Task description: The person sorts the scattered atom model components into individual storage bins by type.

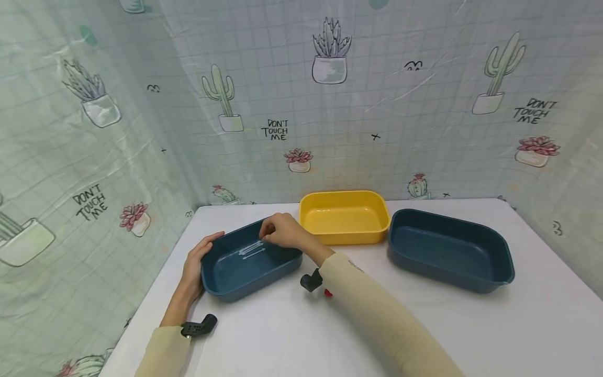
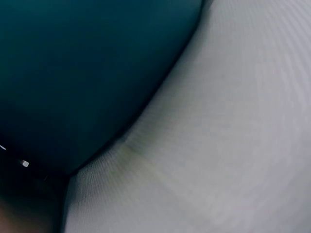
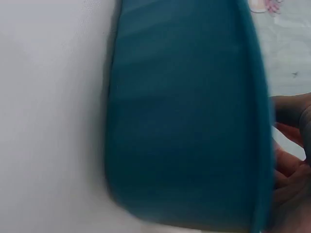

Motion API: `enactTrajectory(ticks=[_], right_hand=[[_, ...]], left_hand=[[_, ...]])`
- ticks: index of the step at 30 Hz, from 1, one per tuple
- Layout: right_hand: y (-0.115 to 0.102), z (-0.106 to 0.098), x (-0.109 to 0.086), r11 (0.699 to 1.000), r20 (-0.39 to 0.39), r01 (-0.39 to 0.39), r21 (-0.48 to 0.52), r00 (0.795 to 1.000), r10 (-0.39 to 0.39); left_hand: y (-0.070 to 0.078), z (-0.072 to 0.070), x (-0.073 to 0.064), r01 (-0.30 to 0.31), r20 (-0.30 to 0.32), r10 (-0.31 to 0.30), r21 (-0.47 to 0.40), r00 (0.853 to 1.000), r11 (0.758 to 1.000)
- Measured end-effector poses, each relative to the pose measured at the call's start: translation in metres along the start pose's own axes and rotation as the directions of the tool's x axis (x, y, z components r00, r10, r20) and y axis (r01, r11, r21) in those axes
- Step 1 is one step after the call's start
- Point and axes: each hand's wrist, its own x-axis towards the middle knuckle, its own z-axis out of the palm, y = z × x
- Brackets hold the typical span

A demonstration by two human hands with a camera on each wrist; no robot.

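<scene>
In the head view, several white cotton swabs (image 1: 252, 254) lie on the floor of a dark blue bin (image 1: 223, 269) at the left of the table. My right hand (image 1: 285, 231) reaches over the bin's right end from above. Its thumb and fingers come together in a pinch right at the end of one swab. The right wrist view shows these curled fingers (image 3: 286, 167) beyond the bin's rim, with the swab hidden. My left hand (image 1: 193, 267) lies along the outside of the bin's left wall, its fingers extended and touching the rim.
A yellow bin (image 1: 346, 238) stands at the back middle, and a second dark blue bin (image 1: 447, 256) sits to its right. A small red object (image 1: 328, 292) shows beside my right sleeve. A patterned curtain (image 1: 377, 104) encloses the table (image 1: 282, 335) behind and at the sides.
</scene>
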Motion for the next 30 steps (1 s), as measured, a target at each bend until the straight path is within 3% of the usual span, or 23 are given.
enactTrajectory(ticks=[5, 14, 23, 30], right_hand=[[0.002, -0.014, -0.019, 0.999, -0.002, 0.033, 0.024, 0.999, -0.033], [0.01, -0.049, -0.071, 0.997, -0.053, 0.07, 0.042, 0.996, -0.068], [0.03, -0.072, -0.126, 0.997, -0.09, 0.02, 0.079, 0.996, -0.013], [0.05, -0.078, -0.157, 0.996, -0.077, -0.011, 0.089, 0.997, 0.018]], left_hand=[[0.0, -0.001, -0.003, 0.01, -0.014, -0.01, 0.003, 1.0, 1.0], [0.002, 0.0, -0.003, 0.013, -0.007, -0.013, 0.007, 1.0, 1.0], [0.004, 0.002, 0.0, 0.014, 0.002, -0.014, 0.01, 1.0, 1.0], [0.003, 0.001, -0.002, -0.006, 0.006, 0.006, 0.007, 1.0, 1.0]])
